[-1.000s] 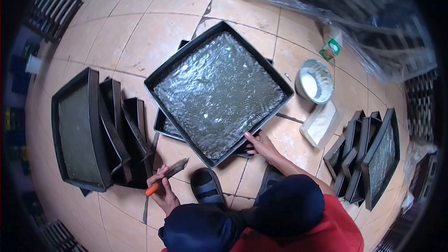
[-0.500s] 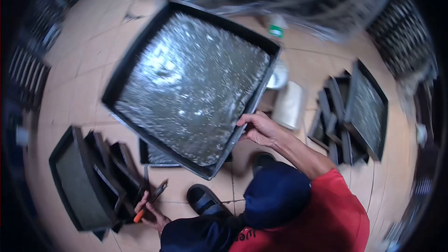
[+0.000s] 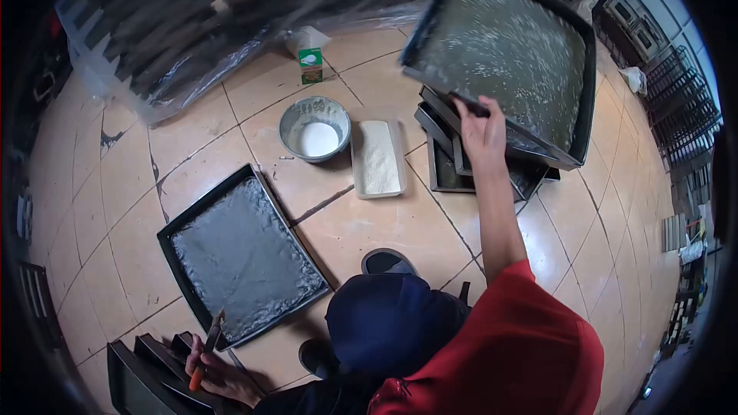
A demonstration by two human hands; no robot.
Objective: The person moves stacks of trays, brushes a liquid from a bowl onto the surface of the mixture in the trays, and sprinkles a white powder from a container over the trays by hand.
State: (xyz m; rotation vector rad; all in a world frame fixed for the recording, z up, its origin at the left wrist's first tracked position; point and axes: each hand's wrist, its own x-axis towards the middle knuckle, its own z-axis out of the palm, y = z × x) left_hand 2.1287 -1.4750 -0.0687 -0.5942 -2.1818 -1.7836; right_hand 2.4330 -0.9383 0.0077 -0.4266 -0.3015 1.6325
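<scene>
My right hand (image 3: 484, 131) grips the near edge of a square dark tray (image 3: 507, 54), its inside greenish and shiny with pale specks. That tray is tilted above a pile of other dark trays (image 3: 450, 154) on the right. In my left hand (image 3: 219, 376) is a brush-like tool (image 3: 206, 353) with an orange handle; its tip is over the near corner of another tray (image 3: 246, 253). This tray lies on the floor, its bottom coated with a grey, wet-looking layer. Several upright dark trays (image 3: 150, 369) lean together beside my left hand.
A bowl with white liquid (image 3: 315, 127), a box of pale powder (image 3: 378, 157) and a green carton (image 3: 310, 65) stand on the tiled floor (image 3: 369, 223). Plastic-covered stacks (image 3: 192, 23) rise behind. Dark racks (image 3: 680, 100) stand far right. My sandalled foot (image 3: 388, 261) is in front.
The view has turned right. The tray in my right hand has gone from over the middle to the right-hand pile, uncovering the floor tray. My left hand still holds the tool.
</scene>
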